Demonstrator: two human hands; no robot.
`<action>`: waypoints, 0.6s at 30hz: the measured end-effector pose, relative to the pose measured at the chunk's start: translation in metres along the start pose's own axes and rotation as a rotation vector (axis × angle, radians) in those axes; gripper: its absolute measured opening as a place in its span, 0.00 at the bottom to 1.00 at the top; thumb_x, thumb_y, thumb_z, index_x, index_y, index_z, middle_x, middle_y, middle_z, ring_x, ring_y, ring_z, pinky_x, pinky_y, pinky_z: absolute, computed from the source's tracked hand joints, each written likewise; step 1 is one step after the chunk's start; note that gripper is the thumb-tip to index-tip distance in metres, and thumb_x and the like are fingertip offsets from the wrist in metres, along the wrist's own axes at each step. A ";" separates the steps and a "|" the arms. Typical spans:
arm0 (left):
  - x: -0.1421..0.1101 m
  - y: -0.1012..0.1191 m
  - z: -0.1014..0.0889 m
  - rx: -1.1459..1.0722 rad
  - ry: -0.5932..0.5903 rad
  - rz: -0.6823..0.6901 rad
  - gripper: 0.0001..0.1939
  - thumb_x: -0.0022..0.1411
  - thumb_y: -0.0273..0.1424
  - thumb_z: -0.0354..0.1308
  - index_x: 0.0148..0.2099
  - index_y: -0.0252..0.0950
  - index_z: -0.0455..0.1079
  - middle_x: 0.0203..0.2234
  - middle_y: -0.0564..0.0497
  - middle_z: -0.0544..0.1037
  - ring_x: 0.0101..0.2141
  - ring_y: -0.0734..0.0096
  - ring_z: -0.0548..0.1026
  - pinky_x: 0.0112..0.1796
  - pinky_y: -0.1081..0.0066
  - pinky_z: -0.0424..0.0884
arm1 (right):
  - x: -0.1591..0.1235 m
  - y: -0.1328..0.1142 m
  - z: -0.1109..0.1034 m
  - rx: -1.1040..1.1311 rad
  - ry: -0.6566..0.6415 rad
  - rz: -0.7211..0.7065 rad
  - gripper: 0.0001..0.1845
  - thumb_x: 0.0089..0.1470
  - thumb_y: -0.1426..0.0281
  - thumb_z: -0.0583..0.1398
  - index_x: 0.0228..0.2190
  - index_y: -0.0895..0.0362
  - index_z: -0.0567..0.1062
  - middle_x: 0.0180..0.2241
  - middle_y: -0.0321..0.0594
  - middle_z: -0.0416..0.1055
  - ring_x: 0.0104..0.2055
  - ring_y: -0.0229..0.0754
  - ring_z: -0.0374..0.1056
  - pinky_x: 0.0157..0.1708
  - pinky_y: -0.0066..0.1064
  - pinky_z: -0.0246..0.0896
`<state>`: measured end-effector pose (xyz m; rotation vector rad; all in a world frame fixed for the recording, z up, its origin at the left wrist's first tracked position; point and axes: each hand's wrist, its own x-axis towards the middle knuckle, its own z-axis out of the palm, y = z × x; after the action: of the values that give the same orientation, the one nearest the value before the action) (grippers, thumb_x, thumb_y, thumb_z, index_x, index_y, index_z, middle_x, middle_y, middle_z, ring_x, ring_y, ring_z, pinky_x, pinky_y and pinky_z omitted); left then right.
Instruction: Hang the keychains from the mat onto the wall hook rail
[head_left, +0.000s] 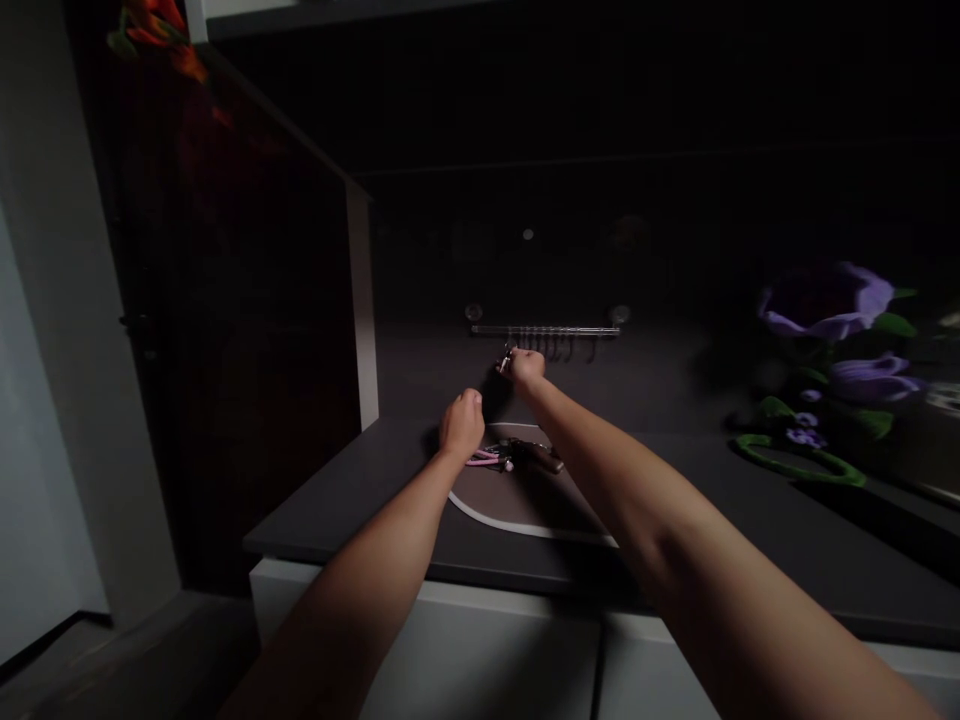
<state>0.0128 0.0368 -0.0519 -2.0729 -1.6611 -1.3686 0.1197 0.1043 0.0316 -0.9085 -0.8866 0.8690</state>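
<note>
My right hand (528,366) is raised just under the left part of a wall rail (546,331) with several small hooks. Its fingers are closed on what looks like a set of keys (505,362), with shiny metal bits sticking out on the left side. Lower and to the left, my left hand (461,424) is curled shut above the counter; whatever it may hold is hidden. Beside it, a pink cord (486,459) and a dark bundle with metal parts (531,455) lie on a brown mat with a white rim (495,522).
Purple artificial flowers (825,305) and a green ring (795,470) are on the dark counter (337,500) at right. White cabinets (487,650) are below, and a shelf (360,18) overhangs above. A dark door (247,330) stands at left. The light is dim.
</note>
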 end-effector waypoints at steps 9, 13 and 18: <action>0.000 0.001 -0.002 0.006 -0.005 -0.012 0.14 0.63 0.30 0.37 0.41 0.36 0.64 0.34 0.45 0.73 0.37 0.68 0.71 0.37 0.72 0.61 | 0.003 0.011 -0.005 -0.015 -0.010 0.016 0.08 0.50 0.76 0.53 0.20 0.60 0.63 0.16 0.30 0.59 0.17 0.27 0.59 0.19 0.23 0.64; 0.000 0.000 -0.002 0.003 0.005 -0.007 0.15 0.63 0.30 0.37 0.40 0.36 0.64 0.34 0.45 0.73 0.37 0.68 0.71 0.37 0.71 0.61 | 0.006 0.017 -0.008 -0.031 -0.029 0.010 0.07 0.49 0.75 0.54 0.21 0.59 0.63 0.15 0.29 0.59 0.15 0.26 0.56 0.18 0.22 0.63; 0.001 -0.002 0.001 -0.018 0.028 0.004 0.15 0.63 0.30 0.37 0.39 0.36 0.65 0.33 0.46 0.74 0.37 0.67 0.71 0.37 0.71 0.62 | 0.012 0.022 -0.015 -0.038 -0.093 -0.016 0.05 0.48 0.74 0.55 0.23 0.59 0.63 0.15 0.28 0.60 0.15 0.27 0.57 0.18 0.21 0.60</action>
<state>0.0113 0.0390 -0.0528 -2.0559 -1.6396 -1.4092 0.1326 0.1187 0.0095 -0.8985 -0.9922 0.8887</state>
